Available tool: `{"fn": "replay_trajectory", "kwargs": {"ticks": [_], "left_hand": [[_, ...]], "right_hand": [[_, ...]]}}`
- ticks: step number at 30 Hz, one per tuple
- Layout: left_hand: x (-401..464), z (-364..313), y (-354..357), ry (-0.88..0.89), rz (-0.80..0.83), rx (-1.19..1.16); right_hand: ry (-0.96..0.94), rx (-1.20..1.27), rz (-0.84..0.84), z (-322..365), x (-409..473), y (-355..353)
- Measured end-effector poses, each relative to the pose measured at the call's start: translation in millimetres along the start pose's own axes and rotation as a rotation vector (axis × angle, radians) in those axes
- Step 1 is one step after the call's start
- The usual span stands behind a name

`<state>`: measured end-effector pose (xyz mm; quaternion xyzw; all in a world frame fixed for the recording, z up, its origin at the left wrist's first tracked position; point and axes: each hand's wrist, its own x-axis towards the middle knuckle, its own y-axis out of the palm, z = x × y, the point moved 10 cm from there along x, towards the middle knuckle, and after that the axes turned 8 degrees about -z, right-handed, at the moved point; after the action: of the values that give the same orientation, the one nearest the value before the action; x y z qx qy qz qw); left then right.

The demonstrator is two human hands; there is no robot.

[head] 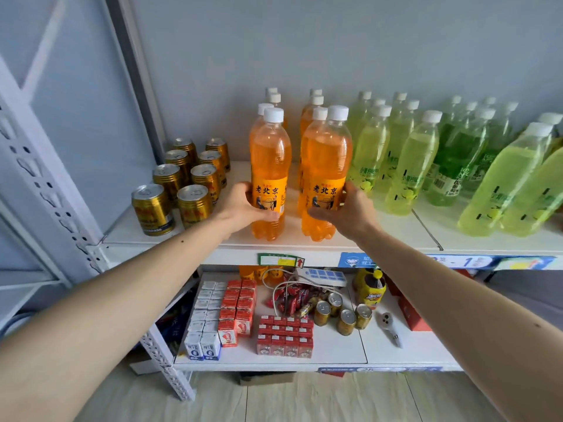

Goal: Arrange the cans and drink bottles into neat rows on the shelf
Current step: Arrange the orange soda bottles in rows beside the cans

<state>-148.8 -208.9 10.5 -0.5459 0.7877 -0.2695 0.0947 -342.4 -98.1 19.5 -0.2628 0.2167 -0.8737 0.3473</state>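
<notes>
Upright orange bottles [269, 175], gold cans [195, 204], shelf-front [231, 254]

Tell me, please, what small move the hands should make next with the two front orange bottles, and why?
Probably ease both bottles back a little. The left hand grips the left front orange bottle and the right hand the right front orange bottle; both stand close to the shelf edge, ahead of the rows behind.

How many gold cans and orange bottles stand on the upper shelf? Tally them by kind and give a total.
Gold cans: 8
Orange bottles: 8, counted by their white caps
Total: 16
</notes>
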Motion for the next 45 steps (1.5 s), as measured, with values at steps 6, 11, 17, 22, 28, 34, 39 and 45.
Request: {"fn": "replay_trajectory", "kwargs": {"ticks": [6, 11, 17, 22, 28, 34, 39, 45], "left_hand": [[3.7, 9.8, -2.8, 0.018, -0.003, -0.002], [6.9, 19.4, -5.3, 0.025, -0.011, 0.03], [10.6, 22.3, -5.2, 0.028, -0.009, 0.032], [13.4, 24.7, -3.6, 0.043, -0.037, 0.052], [16.4, 26.4, -2.2, 0.078, -0.077, 0.121], [16.9, 26.7, 1.5, 0.082, -0.101, 0.145], [13.5, 27.2, 4.2, 0.074, -0.093, 0.168], [6.3, 34.3, 10.3, 0.05, -0.035, 0.415]], "right_hand": [[0.013, -0.034, 0.014, -1.3, 1.9, 17.1], [0.02, -0.046, 0.037, -6.2, 2.9, 29.3], [0.005, -0.065, 0.059, -10.4, 8.2, 35.7], [-0.004, -0.072, 0.092, -14.1, 12.0, 39.2], [-0.01, -0.088, 0.129, -17.5, 13.8, 42.0], [-0.004, -0.095, 0.158, -18.8, 14.7, 43.0], [0.022, -0.104, 0.164, -20.3, 14.4, 44.0], [0.017, -0.143, 0.146, -17.7, 9.8, 38.5]]}}
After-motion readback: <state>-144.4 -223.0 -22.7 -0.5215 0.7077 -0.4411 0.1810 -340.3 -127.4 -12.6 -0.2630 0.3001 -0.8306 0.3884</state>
